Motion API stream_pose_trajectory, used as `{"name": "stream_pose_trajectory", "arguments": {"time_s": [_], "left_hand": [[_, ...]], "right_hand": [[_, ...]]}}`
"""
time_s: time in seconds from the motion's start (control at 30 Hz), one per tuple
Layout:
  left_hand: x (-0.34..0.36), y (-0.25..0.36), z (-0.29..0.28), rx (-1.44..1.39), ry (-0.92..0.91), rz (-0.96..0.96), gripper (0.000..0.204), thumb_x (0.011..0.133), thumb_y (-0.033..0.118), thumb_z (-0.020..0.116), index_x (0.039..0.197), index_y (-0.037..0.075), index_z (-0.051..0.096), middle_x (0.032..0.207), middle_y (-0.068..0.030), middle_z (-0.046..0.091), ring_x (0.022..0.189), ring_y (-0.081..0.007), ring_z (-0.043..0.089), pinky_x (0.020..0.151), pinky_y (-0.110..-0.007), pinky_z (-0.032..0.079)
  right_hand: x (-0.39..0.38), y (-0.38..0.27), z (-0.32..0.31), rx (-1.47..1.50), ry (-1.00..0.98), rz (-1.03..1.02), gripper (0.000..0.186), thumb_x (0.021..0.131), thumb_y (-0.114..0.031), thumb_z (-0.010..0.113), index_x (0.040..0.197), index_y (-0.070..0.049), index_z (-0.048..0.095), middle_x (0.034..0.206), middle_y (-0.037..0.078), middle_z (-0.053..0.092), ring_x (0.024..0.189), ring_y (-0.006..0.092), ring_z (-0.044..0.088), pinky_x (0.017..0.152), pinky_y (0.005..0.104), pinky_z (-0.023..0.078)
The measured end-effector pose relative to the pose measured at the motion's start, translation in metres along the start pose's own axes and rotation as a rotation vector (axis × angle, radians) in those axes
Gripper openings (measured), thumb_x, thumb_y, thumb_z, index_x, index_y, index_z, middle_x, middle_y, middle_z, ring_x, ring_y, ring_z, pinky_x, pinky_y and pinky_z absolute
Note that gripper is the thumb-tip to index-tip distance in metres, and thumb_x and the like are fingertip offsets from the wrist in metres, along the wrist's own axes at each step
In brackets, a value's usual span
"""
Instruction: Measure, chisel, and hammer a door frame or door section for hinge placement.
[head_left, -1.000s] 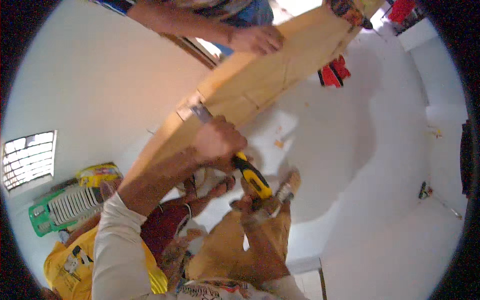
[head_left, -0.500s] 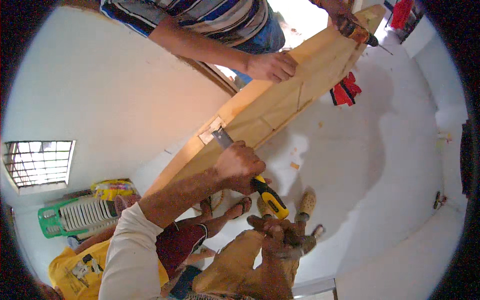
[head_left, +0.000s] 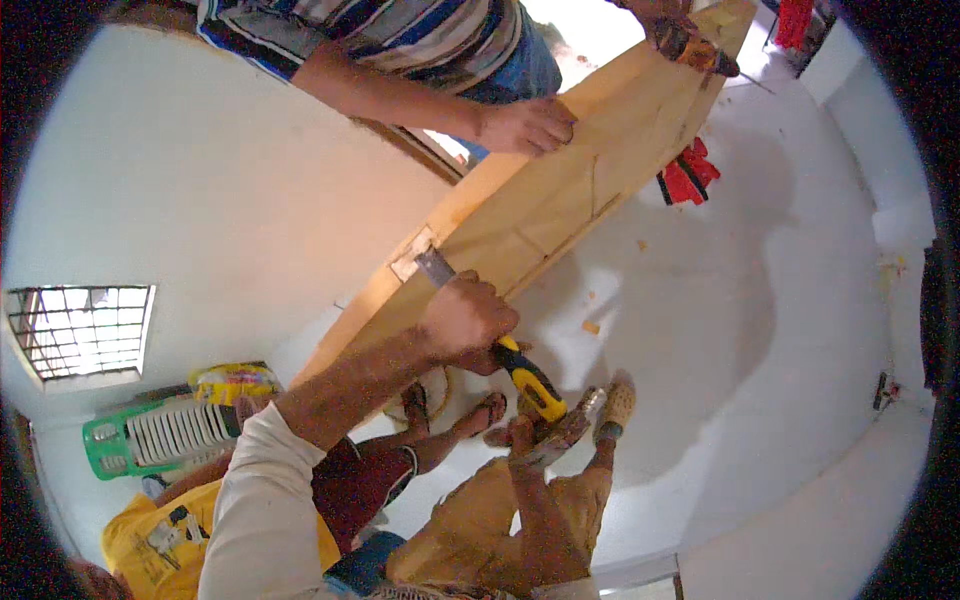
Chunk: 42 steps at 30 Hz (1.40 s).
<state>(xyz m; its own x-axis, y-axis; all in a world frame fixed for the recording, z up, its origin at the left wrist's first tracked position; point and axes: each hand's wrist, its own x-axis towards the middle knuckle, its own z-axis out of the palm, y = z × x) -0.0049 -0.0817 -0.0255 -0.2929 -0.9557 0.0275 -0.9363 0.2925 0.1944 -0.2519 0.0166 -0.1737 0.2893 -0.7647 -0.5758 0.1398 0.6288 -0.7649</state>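
My left hand is wrapped round the shank of a chisel with a yellow and black handle. The chisel's blade tip rests at a shallow pale recess cut into the long edge of a wooden door. Lower down, my right hand is closed on what looks like a hammer, its grey metal part slightly blurred. That metal lies close to the butt of the chisel handle; whether they touch I cannot tell.
A co-worker in a striped shirt steadies the door with one hand and holds a power drill. Someone in a yellow shirt is at lower left, near stacked plastic chairs. A red and black cloth item and wood chips lie on the floor.
My right hand and the hammer have swung up and left, nearer the chisel's butt. The chisel, my left hand and the door appear shifted slightly up and left in the picture.
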Motion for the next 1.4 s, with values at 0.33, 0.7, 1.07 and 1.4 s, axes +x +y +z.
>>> {"name": "stream_pose_trajectory", "arguments": {"time_s": [0.33,0.7,1.07,1.4], "left_hand": [[0.002,-0.007,0.003,0.021,0.112,0.028,0.036,0.071,0.041,0.074,0.062,0.014,0.052,0.055,-0.0033,0.051,0.056,-0.0256,0.055,0.056,-0.041,0.041],[0.003,-0.003,-0.002,0.040,0.054,-0.007,0.036,0.072,0.041,0.073,0.061,0.014,0.052,0.055,-0.0022,0.050,0.056,-0.0235,0.054,0.058,-0.040,0.042],[-0.009,-0.012,-0.016,-0.022,0.125,0.023,0.042,0.072,0.046,0.074,0.059,0.015,0.049,0.054,-0.0016,0.048,0.053,-0.0225,0.051,0.055,-0.038,0.038],[-0.009,-0.013,-0.018,-0.037,0.063,0.007,0.042,0.069,0.045,0.075,0.059,0.015,0.048,0.053,-0.0018,0.047,0.053,-0.0230,0.051,0.055,-0.039,0.039]], "right_hand": [[0.002,0.000,0.010,0.030,-0.028,0.009,0.018,0.086,-0.016,0.063,0.095,-0.007,0.050,0.079,0.005,0.057,0.064,0.0166,0.055,0.062,0.0302,0.050],[-0.005,0.017,0.006,-0.059,-0.006,-0.058,0.016,0.086,-0.015,0.062,0.093,-0.007,0.050,0.080,0.005,0.057,0.063,0.0169,0.055,0.061,0.0311,0.050],[-0.014,0.005,0.006,-0.425,0.049,-0.521,0.015,0.085,-0.015,0.061,0.091,-0.006,0.051,0.081,0.005,0.057,0.062,0.0171,0.055,0.060,0.0318,0.050],[-0.012,0.001,0.009,0.141,-0.046,0.040,0.021,0.085,-0.011,0.062,0.097,-0.004,0.047,0.081,0.007,0.056,0.067,0.0209,0.058,0.062,0.0316,0.052]]}}
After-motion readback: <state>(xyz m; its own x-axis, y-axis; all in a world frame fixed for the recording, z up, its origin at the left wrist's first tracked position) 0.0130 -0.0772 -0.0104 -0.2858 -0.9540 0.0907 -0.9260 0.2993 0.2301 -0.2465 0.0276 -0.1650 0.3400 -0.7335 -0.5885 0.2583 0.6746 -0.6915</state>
